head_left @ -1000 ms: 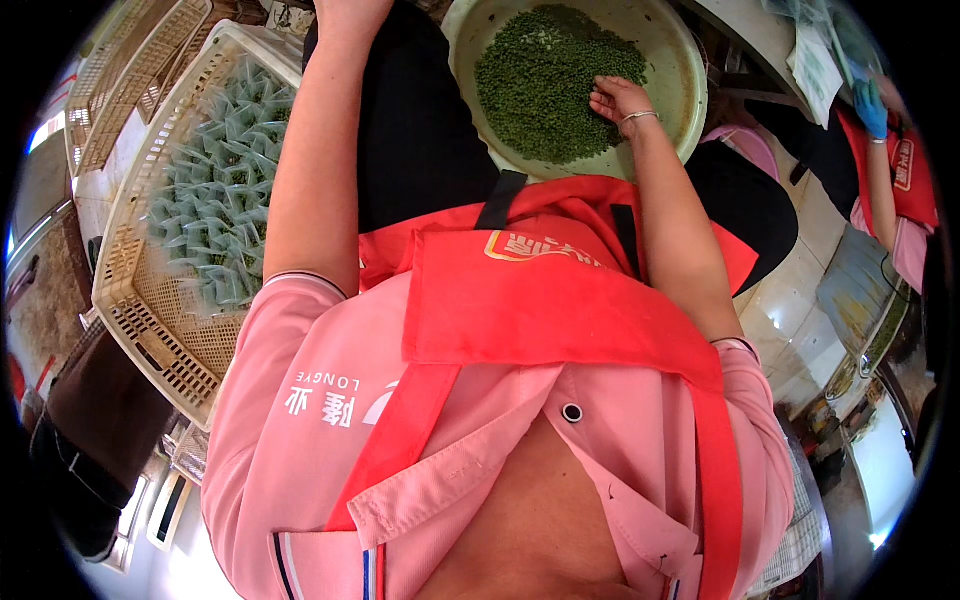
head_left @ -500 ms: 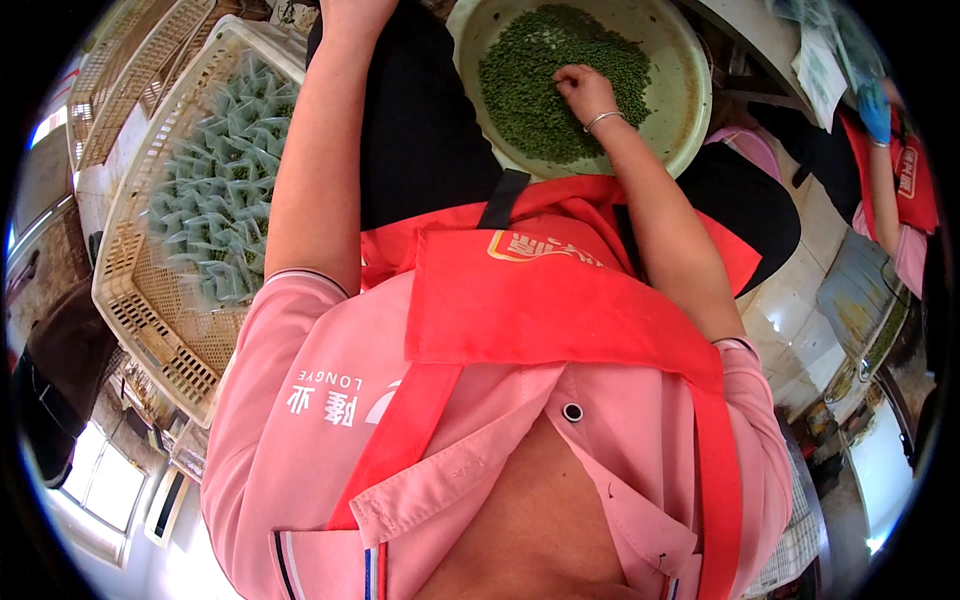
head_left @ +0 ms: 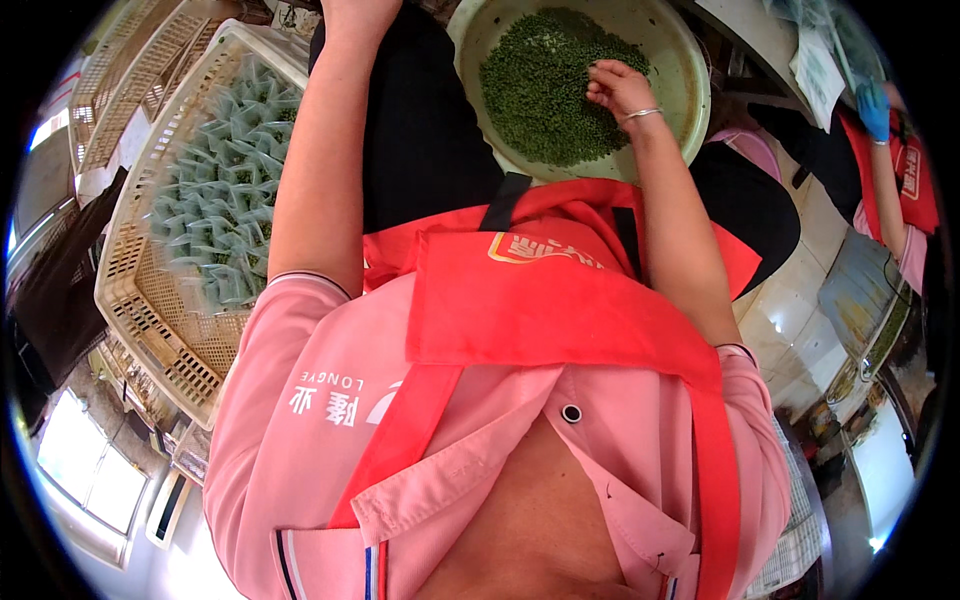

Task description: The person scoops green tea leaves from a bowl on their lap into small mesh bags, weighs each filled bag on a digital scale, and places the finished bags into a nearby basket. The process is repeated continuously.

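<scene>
My right hand (head_left: 620, 90), with a bracelet at its wrist, is over the right part of a heap of small round green berries (head_left: 555, 100) that look like green peppercorns. Its fingers are curled together; whatever they pinch is too small to make out. The heap lies in a wide pale green basin (head_left: 683, 110) in front of me. My left arm reaches up past a cream plastic crate (head_left: 150, 335), and only the base of my left hand (head_left: 362, 10) shows at the top edge; its fingers are cut off. Clear plastic bags (head_left: 225, 180) with green contents stand packed in the crate.
More cream crates (head_left: 125, 75) are at the far left. A pink tub (head_left: 750, 150) sits right of the basin, below a table edge (head_left: 750, 40). On the far right, a co-worker's blue-gloved hand (head_left: 874, 110) is near clear plastic bags (head_left: 835, 50).
My right hand has moved to the right across the green heap, its fingers still curled. My left arm has hardly moved. A dark shape at the left edge has shifted.
</scene>
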Tool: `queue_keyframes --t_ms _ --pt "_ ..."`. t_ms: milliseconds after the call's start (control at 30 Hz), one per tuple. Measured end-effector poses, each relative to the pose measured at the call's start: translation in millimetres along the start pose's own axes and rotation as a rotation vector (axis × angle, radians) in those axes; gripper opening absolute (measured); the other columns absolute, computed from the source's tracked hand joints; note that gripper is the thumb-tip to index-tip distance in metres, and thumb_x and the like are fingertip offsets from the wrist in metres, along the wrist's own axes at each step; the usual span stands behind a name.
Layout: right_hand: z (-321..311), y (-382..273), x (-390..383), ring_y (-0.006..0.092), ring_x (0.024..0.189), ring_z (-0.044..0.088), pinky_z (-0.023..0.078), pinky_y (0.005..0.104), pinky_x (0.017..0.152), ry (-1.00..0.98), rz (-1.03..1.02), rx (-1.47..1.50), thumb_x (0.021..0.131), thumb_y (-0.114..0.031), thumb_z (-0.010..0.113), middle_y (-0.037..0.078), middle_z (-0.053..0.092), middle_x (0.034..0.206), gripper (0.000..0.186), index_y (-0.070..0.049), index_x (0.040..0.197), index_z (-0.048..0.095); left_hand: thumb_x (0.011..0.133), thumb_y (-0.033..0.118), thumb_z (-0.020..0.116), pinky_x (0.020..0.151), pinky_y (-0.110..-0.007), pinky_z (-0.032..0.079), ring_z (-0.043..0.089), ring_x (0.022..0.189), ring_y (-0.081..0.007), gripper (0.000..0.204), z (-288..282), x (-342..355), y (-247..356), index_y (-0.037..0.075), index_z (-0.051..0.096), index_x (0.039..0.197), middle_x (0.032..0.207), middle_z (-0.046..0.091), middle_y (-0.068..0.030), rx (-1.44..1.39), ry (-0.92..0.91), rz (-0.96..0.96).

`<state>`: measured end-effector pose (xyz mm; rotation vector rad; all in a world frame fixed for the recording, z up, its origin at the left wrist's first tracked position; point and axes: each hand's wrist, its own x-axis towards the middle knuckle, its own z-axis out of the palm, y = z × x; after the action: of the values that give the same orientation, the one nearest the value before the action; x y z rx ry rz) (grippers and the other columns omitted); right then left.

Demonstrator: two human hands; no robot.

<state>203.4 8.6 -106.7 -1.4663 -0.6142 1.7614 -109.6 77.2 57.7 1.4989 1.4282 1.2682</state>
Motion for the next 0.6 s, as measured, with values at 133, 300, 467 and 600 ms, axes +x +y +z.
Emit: queue_keyframes --t_ms 133,300,467,600 --pt "-21 -55 -43 0.0148 0.073 0.060 0.054 0.0319 0.068 -0.135 -0.097 0.122 0.085 -0.007 0.061 0.006 0.061 0.084 0.023 0.000 0.107 0.056 0.089 0.009 0.057 0.049 -0.020 0.043 0.056 0.056 -0.0071 0.014 -3 1 -4 0.003 0.058 0.101 0.069 0.061 -0.0030 -0.024 0.026 -0.005" --pt "-90 -137 -133 0.0169 0.072 0.060 0.052 0.0345 0.068 0.102 -0.363 0.209 0.090 -0.020 0.054 0.010 0.063 0.094 0.023 0.001 0.100 0.059 0.088 0.023 0.061 0.058 -0.023 0.048 0.060 0.061 -0.0070 0.020 -10 -5 -18 0.009 0.062 0.102 0.075 0.067 -0.0025 0.061 0.013 0.009" --pt "-219 -152 -190 0.0264 0.086 0.063 0.050 0.0373 0.077 1.044 -0.442 -0.395 0.084 -0.027 0.060 0.017 0.063 0.104 0.038 0.003 0.108 0.059 0.089 0.017 0.058 0.057 -0.023 0.047 0.060 0.064 -0.0083 0.022 0 -8 14 0.005 0.058 0.108 0.075 0.066 -0.0046 0.175 -0.027 -0.082" --pt "-298 -106 -184 0.0348 0.091 0.062 0.048 0.0380 0.086 1.334 -0.458 -1.378 0.075 -0.019 0.065 0.020 0.064 0.101 0.044 0.001 0.114 0.058 0.088 0.021 0.059 0.057 -0.025 0.047 0.060 0.060 -0.0085 0.025 6 -14 23 0.008 0.057 0.110 0.075 0.067 -0.0041 0.297 -0.081 -0.030"
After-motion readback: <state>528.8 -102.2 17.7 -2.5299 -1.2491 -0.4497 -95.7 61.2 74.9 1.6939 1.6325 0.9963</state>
